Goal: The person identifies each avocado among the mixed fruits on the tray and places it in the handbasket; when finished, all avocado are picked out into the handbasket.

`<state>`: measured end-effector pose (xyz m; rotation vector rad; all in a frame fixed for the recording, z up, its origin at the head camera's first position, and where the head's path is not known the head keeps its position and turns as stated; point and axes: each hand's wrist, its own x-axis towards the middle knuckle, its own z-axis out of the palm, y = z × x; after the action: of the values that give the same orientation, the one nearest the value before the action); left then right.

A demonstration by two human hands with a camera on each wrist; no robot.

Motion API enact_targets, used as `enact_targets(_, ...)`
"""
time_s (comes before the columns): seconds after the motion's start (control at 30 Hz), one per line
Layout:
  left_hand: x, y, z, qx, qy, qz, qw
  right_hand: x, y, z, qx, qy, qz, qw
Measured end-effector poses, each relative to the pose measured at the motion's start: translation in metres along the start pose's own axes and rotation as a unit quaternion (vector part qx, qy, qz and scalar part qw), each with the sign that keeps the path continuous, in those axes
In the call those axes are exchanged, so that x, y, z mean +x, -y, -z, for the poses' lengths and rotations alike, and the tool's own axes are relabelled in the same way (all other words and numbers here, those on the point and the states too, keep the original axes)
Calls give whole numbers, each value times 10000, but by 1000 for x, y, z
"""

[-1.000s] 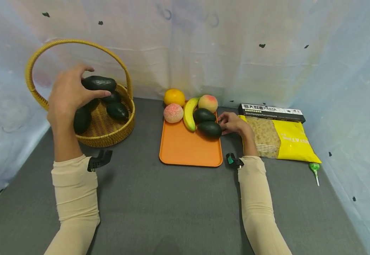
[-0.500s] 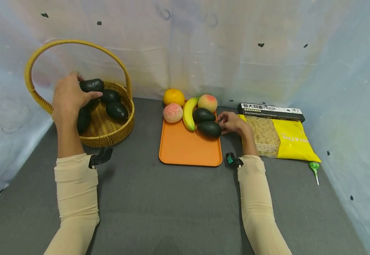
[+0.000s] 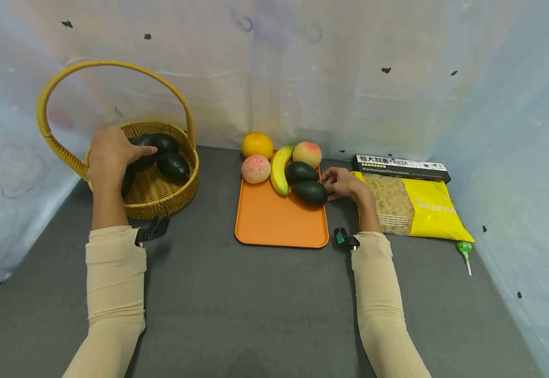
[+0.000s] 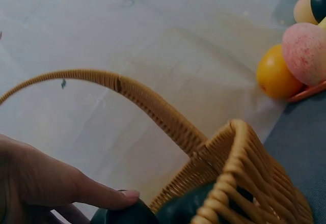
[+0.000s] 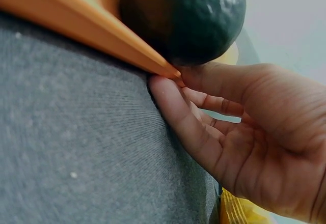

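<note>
In the head view my left hand (image 3: 110, 160) is down inside the yellow wicker basket (image 3: 172, 197), gripping a dark green avocado (image 3: 143, 140). Its thumb lies along the avocado in the left wrist view; the other fingers are mostly hidden. More avocados (image 3: 173, 166) lie in the basket around it. My right hand (image 3: 347, 184) pinches the right rim of the orange tray (image 3: 281, 226), shown close up by the right wrist view. Right above those fingertips rests an avocado (image 5: 188, 20), one of two on the tray.
Beside the tray's avocados are a banana (image 3: 280, 170), an orange (image 3: 257, 145), a speckled pink peach (image 3: 256, 169) and a second peach (image 3: 307, 154). To the right lie a black pasta box (image 3: 402, 168), a yellow pasta bag (image 3: 435, 207) and a green lollipop (image 3: 464, 249).
My left hand has lowered the avocado into the basket, among the others. The right hand has stayed at the tray's rim.
</note>
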<state>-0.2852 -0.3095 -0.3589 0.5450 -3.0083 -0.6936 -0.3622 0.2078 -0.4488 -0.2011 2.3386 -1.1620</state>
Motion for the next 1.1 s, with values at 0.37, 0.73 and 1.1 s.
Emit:
enact_targets(0.37,11,11,-15,197,-76,36,9998,10,-16,-2,-59,-153,217,9996)
enact_targets(0.73,19,20,-27,234,-204,-81,9995,7,-13,-2,-70,-136,218,9996)
enact_targets(1.1,15,15,-21,74,-397,-235,9989,4,-2,-4,-165,-121,-45,9998)
